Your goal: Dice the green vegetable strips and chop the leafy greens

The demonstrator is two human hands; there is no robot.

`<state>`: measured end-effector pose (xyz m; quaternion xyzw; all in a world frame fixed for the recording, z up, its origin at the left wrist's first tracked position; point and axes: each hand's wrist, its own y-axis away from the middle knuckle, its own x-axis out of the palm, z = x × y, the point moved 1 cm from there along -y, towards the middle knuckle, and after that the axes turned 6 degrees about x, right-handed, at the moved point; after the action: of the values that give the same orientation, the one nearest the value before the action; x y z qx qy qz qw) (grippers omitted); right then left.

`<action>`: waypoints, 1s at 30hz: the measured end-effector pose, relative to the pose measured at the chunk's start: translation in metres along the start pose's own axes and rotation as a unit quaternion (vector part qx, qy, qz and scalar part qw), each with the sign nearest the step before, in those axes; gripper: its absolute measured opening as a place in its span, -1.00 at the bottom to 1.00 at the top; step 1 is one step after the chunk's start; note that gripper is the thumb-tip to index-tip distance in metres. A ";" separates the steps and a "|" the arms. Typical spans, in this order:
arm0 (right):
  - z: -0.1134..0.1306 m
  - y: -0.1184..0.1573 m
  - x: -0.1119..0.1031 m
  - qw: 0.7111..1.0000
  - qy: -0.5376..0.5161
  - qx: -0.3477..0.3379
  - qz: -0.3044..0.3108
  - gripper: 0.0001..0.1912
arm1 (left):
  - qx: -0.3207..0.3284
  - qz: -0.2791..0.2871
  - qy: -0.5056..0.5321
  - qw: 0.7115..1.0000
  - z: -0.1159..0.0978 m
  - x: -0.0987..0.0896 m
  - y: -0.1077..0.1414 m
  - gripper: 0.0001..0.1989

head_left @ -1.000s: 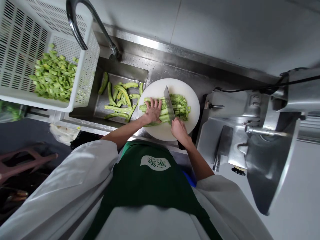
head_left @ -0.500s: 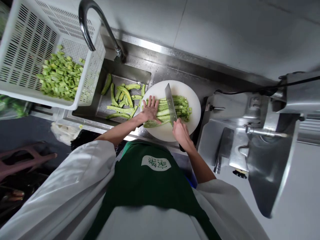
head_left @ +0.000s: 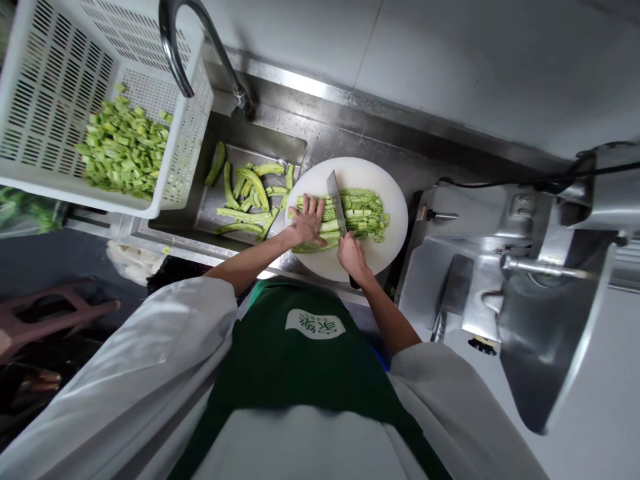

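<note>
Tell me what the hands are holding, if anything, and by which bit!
The right hand holds a big knife by its dark handle. The left hand lies spread over green vegetable strips.

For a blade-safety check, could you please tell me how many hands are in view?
2: the left hand, spread on the green strips, and the right hand, around the knife handle by the board edge. I see no sign of another hidden.
</note>
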<state>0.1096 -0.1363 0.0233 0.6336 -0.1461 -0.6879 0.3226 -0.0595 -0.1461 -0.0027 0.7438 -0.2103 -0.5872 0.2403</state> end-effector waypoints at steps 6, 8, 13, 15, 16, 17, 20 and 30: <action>-0.004 0.023 -0.026 1.000 0.010 -0.004 -0.008 -0.66 | 0.004 0.020 0.027 0.999 0.014 -0.010 0.009 0.54; -0.002 0.040 -0.032 1.000 0.016 -0.005 -0.016 -0.65 | 0.002 0.035 0.035 0.999 0.019 -0.013 0.015 0.55; 0.001 0.058 -0.026 1.000 0.025 -0.008 0.015 -0.70 | -0.024 0.054 0.052 0.997 0.015 -0.010 0.020 0.54; 0.003 0.051 -0.021 1.000 0.021 -0.004 0.021 -0.70 | -0.029 0.051 0.051 0.997 0.013 -0.006 0.017 0.52; 0.004 0.046 -0.018 1.000 0.017 -0.006 0.019 -0.71 | -0.029 0.051 0.053 0.997 0.012 -0.005 0.015 0.52; 0.006 0.040 -0.015 1.000 0.012 -0.009 0.018 -0.71 | -0.029 0.052 0.057 0.997 0.012 -0.003 0.013 0.53; 0.014 0.020 -0.002 1.000 0.007 -0.007 0.015 -0.71 | -0.029 0.055 0.079 0.995 0.014 0.000 0.009 0.57; 0.015 0.026 -0.016 1.000 0.019 -0.001 -0.014 -0.68 | -0.029 0.048 0.107 0.993 0.027 -0.018 0.029 0.55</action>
<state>0.1021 -0.1492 0.0540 0.6480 -0.1301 -0.6806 0.3160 -0.0902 -0.1614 0.0235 0.7844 -0.2017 -0.4974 0.3107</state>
